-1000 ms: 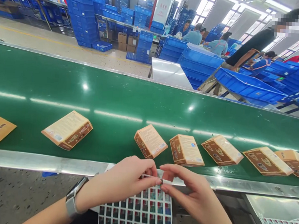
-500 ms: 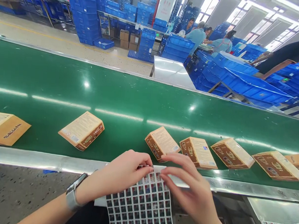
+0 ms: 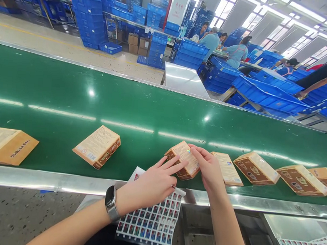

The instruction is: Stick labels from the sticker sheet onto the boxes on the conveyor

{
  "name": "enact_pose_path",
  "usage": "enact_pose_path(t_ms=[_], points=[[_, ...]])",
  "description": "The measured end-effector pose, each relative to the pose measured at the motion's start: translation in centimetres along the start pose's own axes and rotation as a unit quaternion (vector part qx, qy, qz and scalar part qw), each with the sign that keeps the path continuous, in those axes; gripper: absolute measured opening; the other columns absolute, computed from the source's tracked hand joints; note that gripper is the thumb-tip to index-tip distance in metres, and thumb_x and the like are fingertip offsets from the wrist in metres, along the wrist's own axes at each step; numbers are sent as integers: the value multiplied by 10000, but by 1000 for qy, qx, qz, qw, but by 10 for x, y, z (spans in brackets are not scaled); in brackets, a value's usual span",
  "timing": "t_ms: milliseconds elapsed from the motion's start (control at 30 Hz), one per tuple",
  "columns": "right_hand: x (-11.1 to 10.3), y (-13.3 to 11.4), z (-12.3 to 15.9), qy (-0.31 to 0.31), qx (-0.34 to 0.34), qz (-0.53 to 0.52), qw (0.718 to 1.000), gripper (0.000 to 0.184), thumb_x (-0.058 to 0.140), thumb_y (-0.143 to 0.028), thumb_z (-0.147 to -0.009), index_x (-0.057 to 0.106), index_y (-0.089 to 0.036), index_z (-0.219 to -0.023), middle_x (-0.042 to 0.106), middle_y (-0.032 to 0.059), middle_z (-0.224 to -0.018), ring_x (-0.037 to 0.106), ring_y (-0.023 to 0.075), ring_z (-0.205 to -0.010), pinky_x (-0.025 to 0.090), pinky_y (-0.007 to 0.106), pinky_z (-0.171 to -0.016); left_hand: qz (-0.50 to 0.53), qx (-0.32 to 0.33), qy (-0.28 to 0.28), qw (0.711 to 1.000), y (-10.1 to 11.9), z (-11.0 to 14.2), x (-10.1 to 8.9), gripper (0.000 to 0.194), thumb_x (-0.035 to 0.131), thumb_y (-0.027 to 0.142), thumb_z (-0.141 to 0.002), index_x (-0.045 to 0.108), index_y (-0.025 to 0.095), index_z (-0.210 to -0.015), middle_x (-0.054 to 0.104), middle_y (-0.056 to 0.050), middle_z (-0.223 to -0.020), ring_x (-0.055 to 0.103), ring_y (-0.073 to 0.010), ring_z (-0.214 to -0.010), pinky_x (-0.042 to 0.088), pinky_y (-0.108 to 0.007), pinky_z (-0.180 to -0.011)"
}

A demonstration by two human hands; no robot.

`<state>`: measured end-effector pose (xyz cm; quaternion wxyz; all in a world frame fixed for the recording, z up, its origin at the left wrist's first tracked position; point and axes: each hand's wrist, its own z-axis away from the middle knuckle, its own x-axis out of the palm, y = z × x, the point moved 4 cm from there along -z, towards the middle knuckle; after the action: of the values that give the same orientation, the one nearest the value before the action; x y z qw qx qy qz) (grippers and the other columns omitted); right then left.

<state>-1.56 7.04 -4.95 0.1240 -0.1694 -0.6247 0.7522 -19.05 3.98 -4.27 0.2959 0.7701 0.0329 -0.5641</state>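
Left hand: fingers splayed on box, sheet under palm, grip unclear. Right hand: fingertips at box's sticker, can't tell if pinched.

A tall pile of blue bins stands on the floor, and a low bin lies just beside it. The floor has a yellow line. Two brown cartons sit side by side near a shorter pile. A shiny metal table is in the middle. A red pole is next to a white sign with red marks. People in blue tops sit at the back. On the right, an arm is by a big blue bin. Bright windows lean behind them.
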Motion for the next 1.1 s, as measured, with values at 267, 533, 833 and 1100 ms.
enact_pose_path(t_ms=[267,533,833,1100], points=[[-13,2,3,65,-53,134,988,454,721,-599,-616,687,-184,-796,732,93,-810,651,248,-740,496,355,-650,1,21,11,1000,5,-10,2,184,595,150,-922,694,146,-767,282,-51,-1626,260,-293,-1497,244,-482,-1231],[-34,-26,-6,152,-185,329,914,582,593,-567,-764,607,-142,-1161,709,72,-767,608,227,-625,492,411,-680,100,-7,-38,994,9,-11,-5,167,580,159,-945,672,162,-806,534,-103,-1471,520,-241,-1339,390,-373,-1122],[10,-45,88,-306,-267,285,868,168,663,-334,-899,666,-268,-1053,724,-5,-868,698,158,-802,566,249,-728,295,-215,-64,929,-2,34,-36,117,579,290,-939,673,236,-983,667,57,-705,592,-128,-625,364,-215,-567],[29,-35,98,-351,-324,309,823,168,511,-222,-997,618,-245,-1124,683,1,-841,666,142,-754,564,244,-676,267,-280,-48,921,-4,63,-39,163,571,251,-903,641,206,-762,560,58,-613,502,-119,-590,322,-224,-569]])
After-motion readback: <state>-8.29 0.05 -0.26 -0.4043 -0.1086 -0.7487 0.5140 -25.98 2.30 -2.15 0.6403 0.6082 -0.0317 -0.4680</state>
